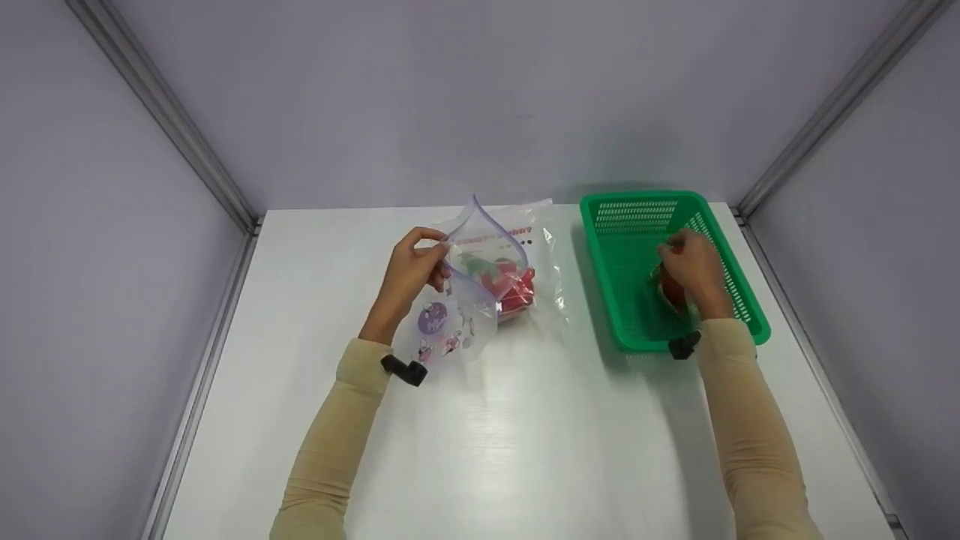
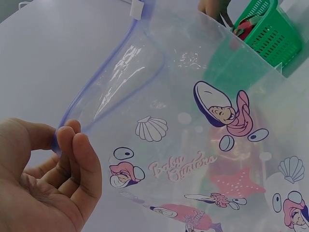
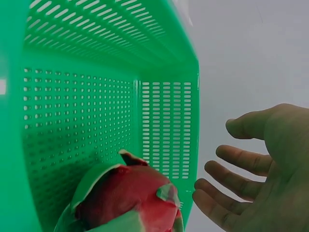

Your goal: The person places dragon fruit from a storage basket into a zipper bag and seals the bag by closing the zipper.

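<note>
My left hand (image 1: 411,271) pinches the purple zip edge of a clear plastic zip bag (image 2: 176,169) between thumb and fingers. The bag's mouth gapes, and its front carries shell and starfish prints with pink lettering. Inside or behind the film shows something red and green (image 1: 516,296), blurred by the plastic. Over the green basket (image 1: 604,281) hangs my right hand (image 1: 696,266), its fingers spread and apart in the right wrist view. Close by the fingers, a red dragon fruit (image 3: 130,198) with green scales lies in the basket.
A white table (image 1: 480,450) carries the bag and, to its right, the basket with slotted walls. Grey panels (image 1: 480,105) rise behind and on both sides. A white slider (image 2: 136,9) sits on the bag's zip.
</note>
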`<act>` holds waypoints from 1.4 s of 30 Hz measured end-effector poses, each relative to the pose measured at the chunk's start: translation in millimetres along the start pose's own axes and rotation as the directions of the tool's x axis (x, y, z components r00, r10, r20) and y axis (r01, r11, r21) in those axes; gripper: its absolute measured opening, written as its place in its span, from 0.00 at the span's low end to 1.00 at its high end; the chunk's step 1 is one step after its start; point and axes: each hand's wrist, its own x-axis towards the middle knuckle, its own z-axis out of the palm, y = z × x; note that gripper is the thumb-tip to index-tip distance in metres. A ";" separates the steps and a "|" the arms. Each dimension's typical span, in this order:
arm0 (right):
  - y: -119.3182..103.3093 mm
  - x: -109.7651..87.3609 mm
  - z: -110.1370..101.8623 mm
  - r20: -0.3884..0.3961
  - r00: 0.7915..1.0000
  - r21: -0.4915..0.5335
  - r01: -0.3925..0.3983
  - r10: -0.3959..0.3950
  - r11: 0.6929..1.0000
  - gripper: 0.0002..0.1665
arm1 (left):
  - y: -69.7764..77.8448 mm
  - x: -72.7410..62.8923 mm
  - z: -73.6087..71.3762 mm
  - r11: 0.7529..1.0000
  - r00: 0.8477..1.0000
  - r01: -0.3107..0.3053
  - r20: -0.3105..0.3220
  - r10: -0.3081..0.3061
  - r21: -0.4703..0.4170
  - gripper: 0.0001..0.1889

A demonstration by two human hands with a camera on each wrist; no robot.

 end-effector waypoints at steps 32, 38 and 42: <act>36.2 -1.6 -13.5 0.141 0.950 -0.026 -0.276 0.277 0.961 0.60 | 0.0 0.9 2.2 1.000 1.000 0.009 0.019 -0.008 -0.010 0.14; 35.7 -1.9 -14.1 0.229 0.908 -0.033 -0.352 0.350 0.936 0.68 | -0.2 1.0 3.1 1.000 1.000 0.010 0.017 -0.009 -0.023 0.13; 34.5 -2.7 -14.0 0.255 0.887 -0.038 -0.389 0.385 0.921 0.74 | -0.7 0.3 3.5 1.000 1.000 0.007 0.011 -0.007 -0.024 0.13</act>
